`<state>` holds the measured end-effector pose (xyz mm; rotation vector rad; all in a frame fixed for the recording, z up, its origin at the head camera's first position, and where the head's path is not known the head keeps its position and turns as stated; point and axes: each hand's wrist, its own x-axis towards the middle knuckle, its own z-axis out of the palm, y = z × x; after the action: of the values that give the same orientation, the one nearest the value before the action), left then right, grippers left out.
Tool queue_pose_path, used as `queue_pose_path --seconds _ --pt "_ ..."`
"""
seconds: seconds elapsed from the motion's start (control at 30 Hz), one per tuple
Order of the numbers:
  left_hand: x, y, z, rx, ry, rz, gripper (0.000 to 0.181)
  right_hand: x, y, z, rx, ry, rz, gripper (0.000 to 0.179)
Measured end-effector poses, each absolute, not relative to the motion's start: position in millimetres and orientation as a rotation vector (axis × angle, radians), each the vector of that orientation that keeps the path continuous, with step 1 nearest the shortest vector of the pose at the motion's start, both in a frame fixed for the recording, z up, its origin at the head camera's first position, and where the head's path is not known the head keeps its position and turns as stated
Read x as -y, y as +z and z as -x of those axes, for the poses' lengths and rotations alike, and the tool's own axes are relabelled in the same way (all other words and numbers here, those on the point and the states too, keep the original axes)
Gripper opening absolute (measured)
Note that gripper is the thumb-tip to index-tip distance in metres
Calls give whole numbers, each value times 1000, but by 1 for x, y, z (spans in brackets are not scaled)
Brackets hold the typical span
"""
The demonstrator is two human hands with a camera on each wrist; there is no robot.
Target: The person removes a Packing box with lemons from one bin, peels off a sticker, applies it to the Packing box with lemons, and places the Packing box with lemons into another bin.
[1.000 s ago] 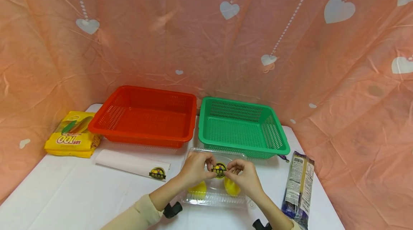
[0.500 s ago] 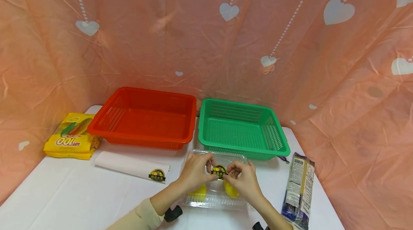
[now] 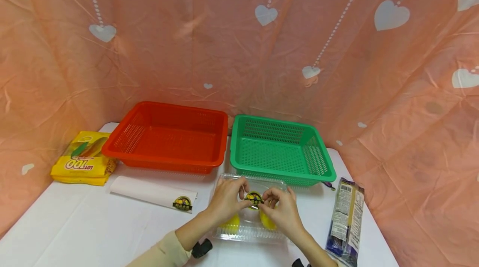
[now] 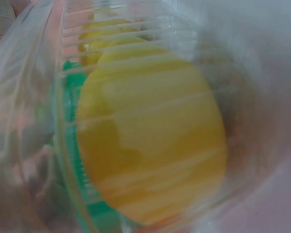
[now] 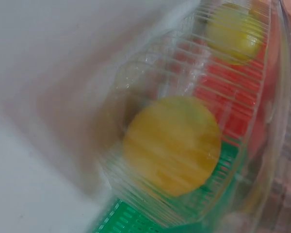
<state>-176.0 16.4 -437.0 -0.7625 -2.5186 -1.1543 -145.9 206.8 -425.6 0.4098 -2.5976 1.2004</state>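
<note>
In the head view a clear plastic clamshell box (image 3: 254,233) lies on the white table, with two yellow fruits, likely lemons, (image 3: 230,224) (image 3: 267,219) showing inside. Over its lid is a round black-and-yellow sticker (image 3: 254,199) with a banner across it. The left hand (image 3: 226,199) pinches the sticker's left end between thumb and finger; the right hand (image 3: 283,208) pinches its right end. Whether the sticker touches the lid I cannot tell. Through the ribbed box wall, a yellow fruit (image 4: 150,131) fills the left wrist view; another yellow fruit (image 5: 172,145) appears in the right.
Behind the box stand a red basket (image 3: 168,161) and a green basket (image 3: 284,171). At left are a yellow snack bag (image 3: 80,165) and a white sheet (image 3: 146,191) bearing a similar sticker (image 3: 182,203). A purple-and-silver packet (image 3: 345,221) lies on the right.
The right hand has shifted slightly left and the sticker has tilted a little between the fingers. Both hands otherwise stay over the box.
</note>
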Motion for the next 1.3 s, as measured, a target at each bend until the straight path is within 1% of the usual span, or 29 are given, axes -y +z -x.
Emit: queue_pose_path --seconds 0.27,0.37,0.53,0.83,1.3 --pt "-16 -438 177 2500 -1193 742 30 -205 -428 144 2576 1122 -396 29" --pt "-16 -439 177 2481 -1193 746 28 -203 -430 144 2553 1016 -399 31" --pt "-16 -441 178 2442 -1181 747 30 -198 -434 145 2526 840 -368 35" --pt "-14 -441 179 2418 -1179 764 34 -187 -437 150 2583 746 -265 44" --pt "-13 -442 177 2407 -1161 734 34 -190 -436 154 2637 579 -250 33"
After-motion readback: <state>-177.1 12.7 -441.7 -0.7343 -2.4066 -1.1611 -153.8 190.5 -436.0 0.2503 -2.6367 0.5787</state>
